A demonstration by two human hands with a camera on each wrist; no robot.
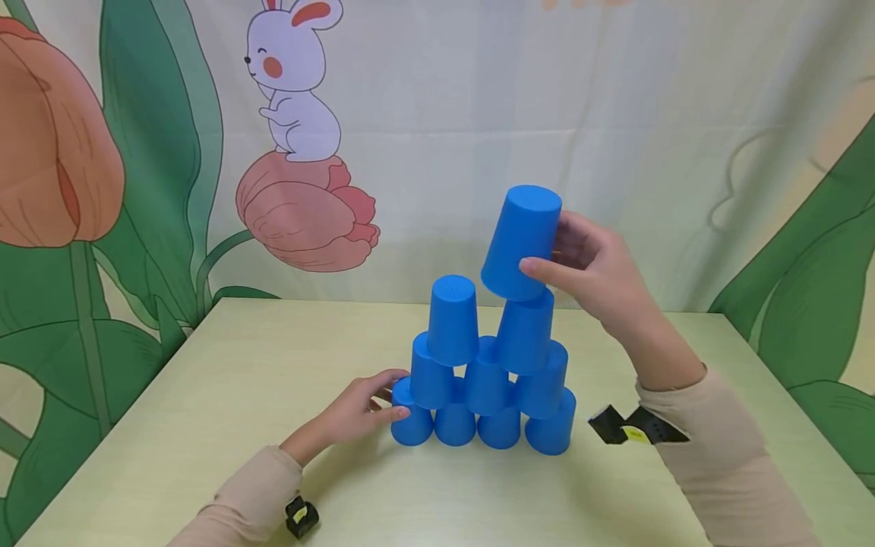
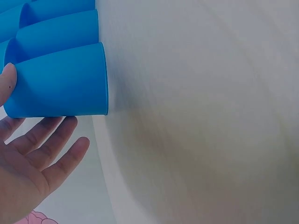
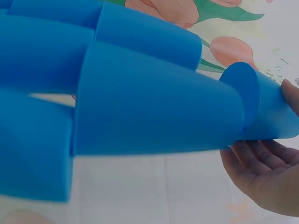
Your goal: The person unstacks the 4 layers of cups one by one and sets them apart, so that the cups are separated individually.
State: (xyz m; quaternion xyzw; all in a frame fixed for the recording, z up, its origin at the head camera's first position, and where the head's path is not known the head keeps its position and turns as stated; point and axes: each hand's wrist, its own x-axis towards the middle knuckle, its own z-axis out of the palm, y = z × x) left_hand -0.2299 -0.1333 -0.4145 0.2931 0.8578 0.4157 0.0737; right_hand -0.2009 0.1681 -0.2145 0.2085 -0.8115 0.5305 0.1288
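Note:
Blue cups (image 1: 481, 372) stand upside down in a pyramid on a pale table (image 1: 225, 380). My right hand (image 1: 550, 245) grips one more blue cup (image 1: 521, 239), tilted, just above the right cup of the top pair (image 1: 525, 330). In the right wrist view the held cup (image 3: 273, 114) sits between thumb and fingers of the right hand (image 3: 261, 135), against that stack cup's base (image 3: 154, 105). My left hand (image 1: 383, 396) touches the bottom-left cup (image 1: 412, 427) with relaxed fingers. The left wrist view shows the left hand (image 2: 32, 154) spread under that cup (image 2: 60, 81), thumb on its base edge.
A cloth backdrop printed with a rabbit (image 1: 294, 83), tulips and leaves hangs right behind the table's far edge. Bare tabletop lies left, right and in front of the pyramid. Black wrist camera mounts (image 1: 301, 516) (image 1: 636, 429) show on both sleeves.

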